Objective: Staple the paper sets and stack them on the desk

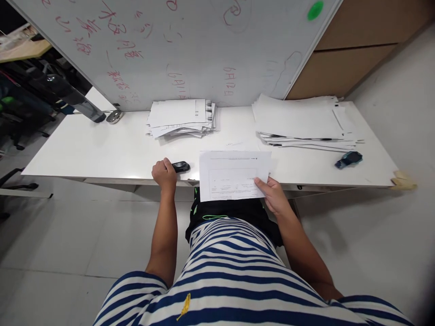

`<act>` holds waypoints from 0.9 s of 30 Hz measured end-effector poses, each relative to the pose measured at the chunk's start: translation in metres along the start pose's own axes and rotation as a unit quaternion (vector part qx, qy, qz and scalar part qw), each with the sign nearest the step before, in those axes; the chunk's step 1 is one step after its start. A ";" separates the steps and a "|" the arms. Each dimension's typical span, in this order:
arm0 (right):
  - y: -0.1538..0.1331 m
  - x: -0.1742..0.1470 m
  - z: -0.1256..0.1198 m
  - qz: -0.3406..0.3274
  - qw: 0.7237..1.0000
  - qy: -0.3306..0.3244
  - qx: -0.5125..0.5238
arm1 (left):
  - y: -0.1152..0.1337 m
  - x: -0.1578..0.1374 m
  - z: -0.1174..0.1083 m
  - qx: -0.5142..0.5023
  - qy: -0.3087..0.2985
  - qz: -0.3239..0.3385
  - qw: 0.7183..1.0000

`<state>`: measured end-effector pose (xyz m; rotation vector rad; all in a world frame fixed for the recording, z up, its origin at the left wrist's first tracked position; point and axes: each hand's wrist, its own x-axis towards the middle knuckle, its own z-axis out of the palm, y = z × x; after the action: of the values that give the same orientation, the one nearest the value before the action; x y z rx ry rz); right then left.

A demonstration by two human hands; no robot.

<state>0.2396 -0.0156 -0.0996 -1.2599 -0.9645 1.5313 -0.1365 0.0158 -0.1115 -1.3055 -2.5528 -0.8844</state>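
Note:
My left hand (pixel 164 174) is closed around one end of what looks like a black stapler (pixel 181 166), at the front edge of the white table (pixel 84 149). The rounded far end of the stapler points right, and the rest is hidden in my fist. Printed paper (pixel 234 176) is pinched at its lower right corner by my right hand (pixel 276 195), thumb on top. It hangs partly over the table edge, above my lap. Whether it is one sheet or more I cannot tell.
Behind the paper lie a smaller stack of papers (pixel 180 113) and a larger one (pixel 299 117). A blue and black object (pixel 349 159) rests at the right. A dark bottle (pixel 74 97) and a mouse-like object (pixel 114 117) are at the left. A whiteboard (pixel 197 50) stands behind.

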 end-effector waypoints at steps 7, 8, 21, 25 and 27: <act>-0.038 0.025 0.006 -0.086 0.973 0.022 -0.213 | -0.003 0.001 0.004 0.008 -0.003 0.005 1.000; -0.043 0.032 0.008 -0.098 0.961 0.020 -0.257 | -0.003 0.001 0.004 0.007 -0.004 0.006 1.000; -0.004 0.077 0.006 -0.289 0.739 0.230 -0.564 | -0.003 0.000 0.002 0.009 -0.014 -0.001 1.000; 0.011 0.081 -0.010 -0.291 0.741 0.281 -0.536 | -0.004 0.005 0.001 0.025 -0.019 0.005 1.000; 0.016 0.084 -0.012 -0.282 0.741 0.283 -0.539 | -0.007 0.010 0.000 0.027 -0.015 0.019 0.999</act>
<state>0.2427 0.0602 -0.1399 -1.7832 -1.6603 -0.0597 -0.1482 0.0198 -0.1107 -1.3568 -2.5460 -0.7907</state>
